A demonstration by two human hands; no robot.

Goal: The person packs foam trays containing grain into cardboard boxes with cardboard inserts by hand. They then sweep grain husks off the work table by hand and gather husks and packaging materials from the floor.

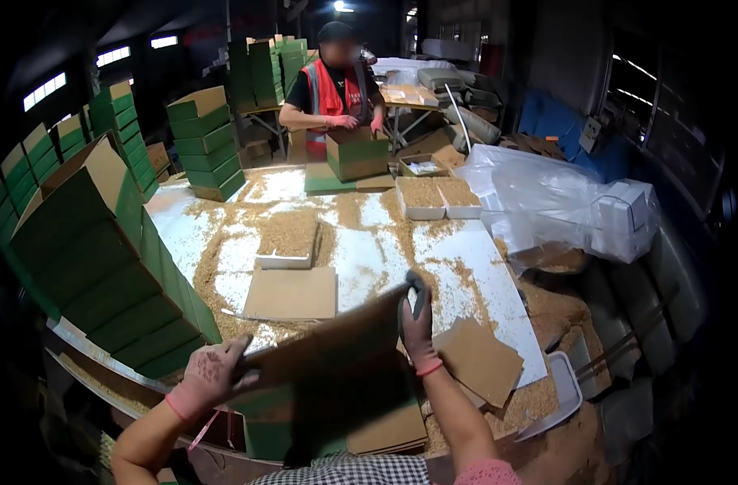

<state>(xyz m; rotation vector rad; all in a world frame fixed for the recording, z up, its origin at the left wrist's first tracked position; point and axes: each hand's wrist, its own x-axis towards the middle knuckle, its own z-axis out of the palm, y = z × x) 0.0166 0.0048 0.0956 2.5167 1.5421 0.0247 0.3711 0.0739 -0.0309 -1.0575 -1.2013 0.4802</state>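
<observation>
The left hand [211, 373] is gripping one end of the cardboard piece [328, 335]; the right hand [418, 319] is clasping the opposite upper corner. The piece is slanting by the near edge of the surface [508, 295], probably handling as light, stiff yet creasable, and suiting opposite-edge holds.

Your carton [332, 338], brown w/ green, is held tilted btwn your L fingers [243, 352] & R fingers [418, 293], R end higher.
</observation>
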